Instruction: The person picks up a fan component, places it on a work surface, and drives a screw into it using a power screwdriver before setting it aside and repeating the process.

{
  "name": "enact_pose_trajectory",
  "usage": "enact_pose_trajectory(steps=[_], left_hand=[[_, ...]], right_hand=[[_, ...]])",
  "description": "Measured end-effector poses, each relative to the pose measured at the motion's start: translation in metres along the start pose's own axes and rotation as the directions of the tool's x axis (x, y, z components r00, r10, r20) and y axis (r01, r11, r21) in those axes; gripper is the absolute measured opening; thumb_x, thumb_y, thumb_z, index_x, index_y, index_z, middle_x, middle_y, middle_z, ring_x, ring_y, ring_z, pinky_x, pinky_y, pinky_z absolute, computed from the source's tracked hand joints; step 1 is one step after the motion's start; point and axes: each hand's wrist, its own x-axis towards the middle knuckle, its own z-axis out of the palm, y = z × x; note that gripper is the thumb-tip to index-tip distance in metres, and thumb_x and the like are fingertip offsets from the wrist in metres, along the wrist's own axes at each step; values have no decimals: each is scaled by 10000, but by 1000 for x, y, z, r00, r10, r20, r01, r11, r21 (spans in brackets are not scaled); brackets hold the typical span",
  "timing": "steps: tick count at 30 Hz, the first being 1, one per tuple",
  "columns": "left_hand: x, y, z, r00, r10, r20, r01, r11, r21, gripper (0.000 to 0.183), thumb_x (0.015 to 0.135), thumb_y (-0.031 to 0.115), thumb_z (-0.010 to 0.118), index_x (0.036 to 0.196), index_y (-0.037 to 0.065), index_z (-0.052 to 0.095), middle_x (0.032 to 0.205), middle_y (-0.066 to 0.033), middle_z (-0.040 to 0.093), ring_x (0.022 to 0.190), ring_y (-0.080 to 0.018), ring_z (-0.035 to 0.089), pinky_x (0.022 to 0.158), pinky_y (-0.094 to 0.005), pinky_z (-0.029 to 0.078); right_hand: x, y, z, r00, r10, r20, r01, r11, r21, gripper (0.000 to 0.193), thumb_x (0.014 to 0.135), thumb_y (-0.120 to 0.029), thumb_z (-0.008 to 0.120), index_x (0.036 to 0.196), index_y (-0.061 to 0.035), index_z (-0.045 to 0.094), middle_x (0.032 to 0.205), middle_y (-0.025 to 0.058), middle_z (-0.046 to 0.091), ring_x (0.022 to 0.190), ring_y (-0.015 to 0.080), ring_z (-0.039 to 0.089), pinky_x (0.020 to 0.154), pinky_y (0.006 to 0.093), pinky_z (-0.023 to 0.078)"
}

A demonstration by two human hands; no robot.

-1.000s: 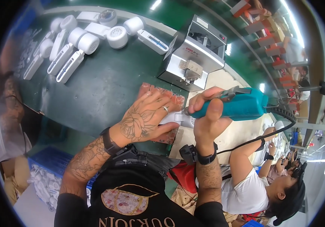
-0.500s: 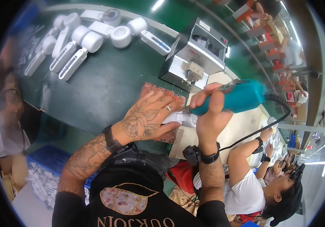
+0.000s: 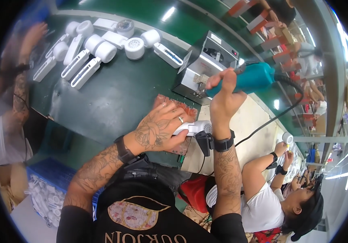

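My left hand (image 3: 160, 126) is closed over a white handheld fan (image 3: 190, 127), pinning it to a worn red mat (image 3: 178, 106) on the bench; most of the fan's handle is hidden under the fingers. Wrapped round a teal electric screwdriver (image 3: 249, 80), my right hand (image 3: 228, 91) is raised to the right of the fan. The screwdriver's front end is at the outlet of a silver-and-black screw feeder (image 3: 212, 58); whether its tip touches there I cannot tell. A black cord (image 3: 279, 118) trails from the screwdriver's rear.
Several white fans (image 3: 97, 52) lie along the far left of the green bench (image 3: 113, 97). A blue crate (image 3: 46, 170) of white parts (image 3: 46, 196) stands low left. A co-worker (image 3: 263, 202) sits at the right, holding a fan (image 3: 287, 138). Another person (image 3: 10, 113) is at the left.
My right hand has lifted the screwdriver away from the fan, up to the screw feeder's front. My left hand stays on the fan. The left person's arm has reached forward.
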Motion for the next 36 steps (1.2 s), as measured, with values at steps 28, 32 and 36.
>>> enact_pose_trajectory(steps=[28,32,36], left_hand=[[13,1,4,999,6,50,-3,998,-65,406,850,163,671,1228,45,583,1313,-138,567,1212,-350,522,1044,-470,392],[12,22,-13,1000,8,22,-10,997,82,396,814,101,696,1192,30,602,1260,-172,602,1155,-379,554,1004,-464,411],[-1,36,-9,975,11,222,-45,988,148,451,776,57,742,1203,13,605,1165,-163,646,1061,-387,591,938,-452,451]], right_hand=[[-103,-36,-36,959,279,43,-282,954,102,268,940,-217,696,1074,-37,551,820,103,600,685,200,596,595,340,510],[-90,-25,-44,961,160,227,-117,974,-193,553,834,-147,807,1277,27,525,1189,88,616,1057,160,607,872,325,523],[-62,-57,-52,989,115,-88,-109,992,70,382,918,-167,732,1197,14,543,880,73,653,743,145,635,659,283,531]])
